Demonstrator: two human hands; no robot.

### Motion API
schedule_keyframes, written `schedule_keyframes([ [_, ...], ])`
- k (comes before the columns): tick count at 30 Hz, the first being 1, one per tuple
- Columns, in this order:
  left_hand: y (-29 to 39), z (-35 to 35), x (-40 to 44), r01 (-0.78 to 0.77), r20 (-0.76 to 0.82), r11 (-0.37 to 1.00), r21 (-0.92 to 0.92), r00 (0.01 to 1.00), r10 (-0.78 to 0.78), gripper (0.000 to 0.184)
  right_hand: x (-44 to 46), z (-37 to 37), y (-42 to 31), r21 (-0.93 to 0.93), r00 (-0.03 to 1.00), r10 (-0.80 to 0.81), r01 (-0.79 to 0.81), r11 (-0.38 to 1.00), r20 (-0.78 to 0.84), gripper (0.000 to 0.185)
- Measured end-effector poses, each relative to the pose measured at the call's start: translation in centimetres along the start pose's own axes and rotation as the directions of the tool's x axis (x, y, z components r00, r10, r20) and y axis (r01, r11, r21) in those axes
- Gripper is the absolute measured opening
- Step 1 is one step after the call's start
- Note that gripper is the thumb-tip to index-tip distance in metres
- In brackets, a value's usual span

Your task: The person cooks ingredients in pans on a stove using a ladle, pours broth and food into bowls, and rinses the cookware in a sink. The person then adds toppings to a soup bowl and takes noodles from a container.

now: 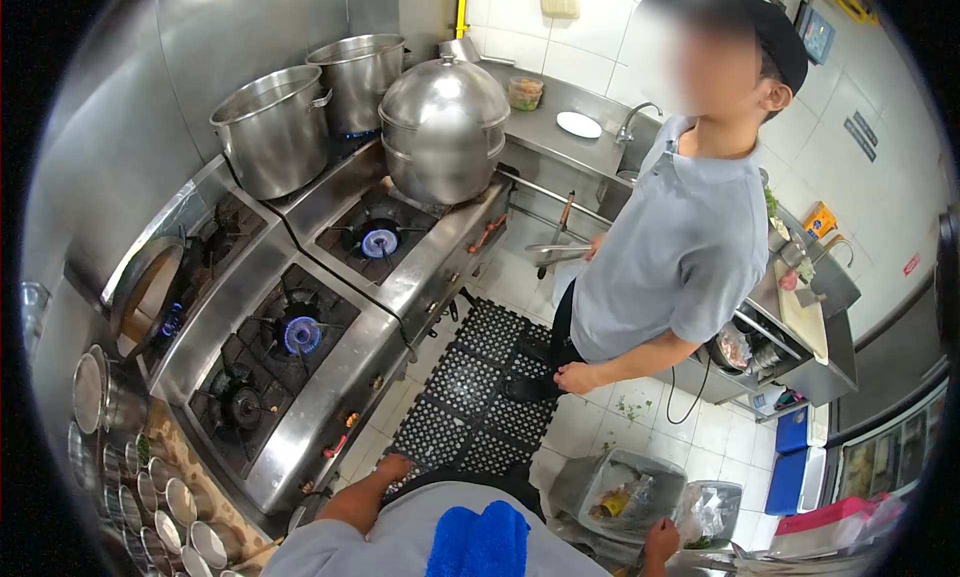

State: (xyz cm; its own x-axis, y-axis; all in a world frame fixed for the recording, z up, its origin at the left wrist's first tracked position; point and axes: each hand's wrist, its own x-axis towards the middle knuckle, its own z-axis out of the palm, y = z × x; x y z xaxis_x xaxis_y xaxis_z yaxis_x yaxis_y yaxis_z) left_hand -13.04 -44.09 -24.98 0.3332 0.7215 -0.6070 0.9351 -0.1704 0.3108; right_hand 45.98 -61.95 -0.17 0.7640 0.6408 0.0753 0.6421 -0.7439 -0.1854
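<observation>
My left hand [394,467] hangs at my side, beside the front edge of the stove [320,392]. Its fingers look loosely curled, and no object shows in them. On the other side, my right hand [660,539] is low beside a grey bin [640,464] with waste in it. That hand also looks curled, with nothing visible in it. A blue towel [478,543] lies over the front of my grey shirt. Two burners burn blue at the stove's front: the near burner [302,335] and the far burner [380,242]. No pot stands on either.
A co-worker [660,247] stands ahead to the right, one hand at a metal utensil [560,248]. Big pots [270,132] and a domed steamer [445,132] occupy the far stove. A black perforated mat [470,387] covers floor tiles. Several metal containers [185,502] stand at left.
</observation>
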Motion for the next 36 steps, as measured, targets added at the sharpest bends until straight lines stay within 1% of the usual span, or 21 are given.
schedule_keyframes([
  [1, -0.7, 1.0, 0.5, 0.057, -0.074, 0.991, -0.124, 0.995, -0.067, 0.036, 0.0, 0.0, -0.1, -0.019, 1.000, 0.021, -0.021, 1.000, 0.005, 0.028],
  [2, 0.3, -0.3, -0.4, 0.020, -0.050, 0.998, -0.060, 0.998, -0.023, 0.037, 0.0, -0.2, -0.3, -0.040, 0.999, 0.042, -0.042, 0.998, 0.009, 0.028],
  [3, 1.4, -1.4, -1.3, 0.020, -0.050, 0.998, -0.056, 0.999, -0.023, 0.037, -0.2, -0.5, -0.5, -0.038, 0.999, 0.045, -0.045, 0.998, 0.011, 0.028],
  [5, 3.5, -3.5, -2.9, 0.112, 0.020, 0.985, -0.131, 0.994, -0.110, 0.040, -0.4, -1.2, -0.9, -0.050, 0.999, -0.017, 0.018, 0.999, 0.030, 0.029],
  [6, 3.2, -2.3, -2.3, 0.160, 0.000, 0.970, -0.185, 0.987, -0.162, 0.041, -0.4, -1.1, -0.8, -0.049, 0.999, -0.015, 0.016, 0.999, 0.028, 0.029],
  [9, 2.1, 0.1, -1.7, 0.201, 0.044, 0.965, -0.165, 0.979, -0.197, 0.039, -0.2, -0.8, -0.5, -0.049, 0.999, 0.009, -0.006, 0.999, 0.053, 0.030],
  [10, 1.6, 0.6, -1.9, 0.200, 0.043, 0.966, -0.165, 0.980, -0.196, 0.039, -0.2, -0.8, -0.5, -0.058, 0.999, 0.006, -0.003, 0.998, 0.049, 0.030],
  [12, 1.3, 0.3, -2.7, 0.051, 0.048, 0.995, -0.080, 0.998, -0.047, 0.038, -0.3, -0.9, -0.8, -0.063, 0.999, 0.003, -0.001, 0.998, 0.043, 0.030],
  [13, 1.2, 0.0, -2.9, 0.051, 0.043, 0.996, -0.079, 0.998, -0.048, 0.038, -0.4, -1.0, -1.0, -0.042, 0.999, 0.018, -0.016, 0.999, 0.045, 0.030],
  [15, 2.2, -2.4, -5.0, 0.114, 0.132, 0.989, -0.098, 0.986, -0.100, 0.037, -0.4, -1.2, -1.3, -0.018, 0.998, 0.030, -0.030, 0.999, 0.047, 0.031],
  [16, 2.5, -3.1, -5.7, 0.115, 0.129, 0.989, -0.098, 0.986, -0.102, 0.037, -0.4, -1.2, -1.2, -0.023, 0.997, 0.048, -0.046, 0.999, 0.059, 0.031],
  [18, 2.7, -3.6, -6.5, 0.077, 0.043, 0.973, -0.216, 0.997, -0.069, 0.041, -0.3, -0.9, -0.9, -0.028, 0.995, 0.062, -0.060, 0.998, 0.073, 0.031],
  [19, 2.3, -2.9, -6.1, 0.079, 0.041, 0.973, -0.219, 0.997, -0.072, 0.041, -0.2, -0.5, -0.5, -0.032, 0.996, 0.057, -0.055, 0.998, 0.062, 0.032],
  [21, 2.0, -2.1, -5.4, 0.185, -0.013, 0.948, -0.260, 0.981, -0.195, 0.041, 0.2, 0.3, 0.2, -0.032, 0.998, 0.045, -0.043, 0.999, 0.050, 0.033],
  [22, 1.9, -1.9, -5.2, 0.188, -0.016, 0.946, -0.263, 0.980, -0.199, 0.041, 0.3, 0.7, 0.7, -0.051, 0.999, 0.037, -0.035, 0.998, 0.037, 0.033],
  [24, 2.2, -1.9, -5.2, 0.182, 0.053, 0.963, -0.200, 0.983, -0.175, 0.041, 0.4, 0.8, 0.5, -0.069, 0.999, 0.021, -0.019, 0.997, 0.025, 0.033],
  [28, 1.4, 0.2, -3.6, 0.222, 0.025, 0.927, -0.303, 0.974, -0.225, 0.042, 0.0, 0.3, 0.3, 0.007, 0.999, -0.011, 0.011, 1.000, 0.034, 0.031],
  [33, 1.0, 1.0, -3.2, 0.180, -0.007, 0.954, -0.238, 0.982, -0.187, 0.042, 0.0, 0.6, 0.8, -0.002, 0.999, -0.033, 0.033, 0.999, -0.010, 0.030],
  [34, 0.9, 1.0, -3.2, 0.183, -0.008, 0.953, -0.240, 0.982, -0.190, 0.042, 0.0, 0.3, 1.2, -0.069, 0.991, -0.027, 0.036, 0.997, 0.128, 0.032],
  [35, 1.0, 0.9, -3.4, 0.122, -0.003, 0.976, -0.182, 0.992, -0.124, 0.042, 0.0, 0.3, 1.6, -0.134, 0.965, -0.011, 0.048, 0.990, 0.262, 0.039],
  [36, 1.0, 0.7, -3.5, 0.057, 0.006, 0.991, -0.124, 0.998, -0.057, 0.042, 0.0, 0.5, 1.9, -0.132, 0.965, -0.014, 0.050, 0.990, 0.263, 0.039],
])
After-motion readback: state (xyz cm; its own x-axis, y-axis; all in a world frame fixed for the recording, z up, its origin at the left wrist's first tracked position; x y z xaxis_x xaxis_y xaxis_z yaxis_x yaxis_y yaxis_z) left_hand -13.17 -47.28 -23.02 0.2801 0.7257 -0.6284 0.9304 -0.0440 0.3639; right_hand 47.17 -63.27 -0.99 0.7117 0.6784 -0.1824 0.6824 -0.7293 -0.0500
